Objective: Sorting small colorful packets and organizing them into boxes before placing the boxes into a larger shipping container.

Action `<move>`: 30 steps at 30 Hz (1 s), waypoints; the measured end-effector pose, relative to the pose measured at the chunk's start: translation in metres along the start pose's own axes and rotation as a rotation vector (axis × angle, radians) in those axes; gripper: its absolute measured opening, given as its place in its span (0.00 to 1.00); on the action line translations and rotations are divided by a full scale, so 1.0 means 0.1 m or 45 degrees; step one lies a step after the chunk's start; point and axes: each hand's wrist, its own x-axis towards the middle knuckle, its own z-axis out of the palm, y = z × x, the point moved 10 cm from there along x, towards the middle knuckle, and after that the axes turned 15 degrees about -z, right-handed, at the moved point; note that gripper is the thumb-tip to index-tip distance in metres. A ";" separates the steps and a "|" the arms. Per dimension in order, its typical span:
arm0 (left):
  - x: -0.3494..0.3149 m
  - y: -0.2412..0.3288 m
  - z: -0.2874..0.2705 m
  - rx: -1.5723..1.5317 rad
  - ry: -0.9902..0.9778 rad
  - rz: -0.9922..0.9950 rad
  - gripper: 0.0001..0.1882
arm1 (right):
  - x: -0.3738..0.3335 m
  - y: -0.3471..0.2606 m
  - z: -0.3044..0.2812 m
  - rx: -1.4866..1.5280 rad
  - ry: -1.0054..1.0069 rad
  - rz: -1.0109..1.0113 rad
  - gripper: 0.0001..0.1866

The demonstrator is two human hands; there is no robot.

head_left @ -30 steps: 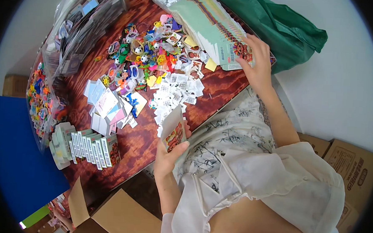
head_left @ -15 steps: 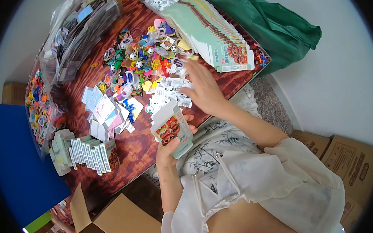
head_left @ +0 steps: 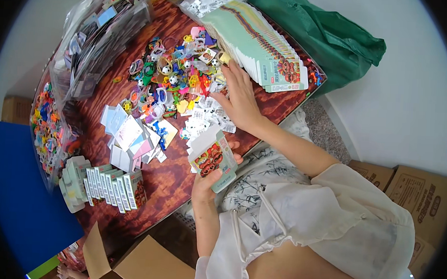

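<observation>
My left hand (head_left: 207,186) grips a small light-green carton (head_left: 213,162) with a red fruit picture, tilted, its top flap raised. My right hand (head_left: 241,100) is stretched over the near right side of a heap of small colourful toys (head_left: 172,68). Its fingers are extended, the tips beside a pale yellow piece (head_left: 224,57); contact with it is unclear. Under and beside this palm lie small white printed packets (head_left: 204,116). A fan of flat, light-green cartons (head_left: 268,56) spreads just beyond the right hand.
Loose cards (head_left: 127,134) lie left of the held carton. Filled cartons (head_left: 112,186) stand in rows at the near left. Clear bags of cards (head_left: 94,47) and toys (head_left: 49,130) line the left edge. An open cardboard box (head_left: 151,264) sits below; a green bag (head_left: 325,38) hangs at the right corner.
My right hand has reached slightly farther over the toys, its fingers now extended near the pale yellow piece. The left hand keeps its hold on the carton. The whole view has shifted slightly.
</observation>
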 end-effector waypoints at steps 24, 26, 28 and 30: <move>-0.02 0.01 -0.02 -0.019 -0.006 0.086 0.45 | -0.20 0.58 -1.12 -0.320 0.068 0.005 0.34; 0.00 0.00 -0.04 -0.019 -0.001 0.067 0.46 | -0.31 0.90 -1.41 -0.367 0.024 0.086 0.42; -0.01 0.01 -0.02 -0.007 0.001 0.067 0.46 | -0.40 1.02 -1.48 -0.390 -0.014 0.162 0.49; 0.02 0.00 0.00 0.002 -0.002 0.055 0.46 | -0.46 1.09 -1.38 -0.182 -0.155 0.190 0.51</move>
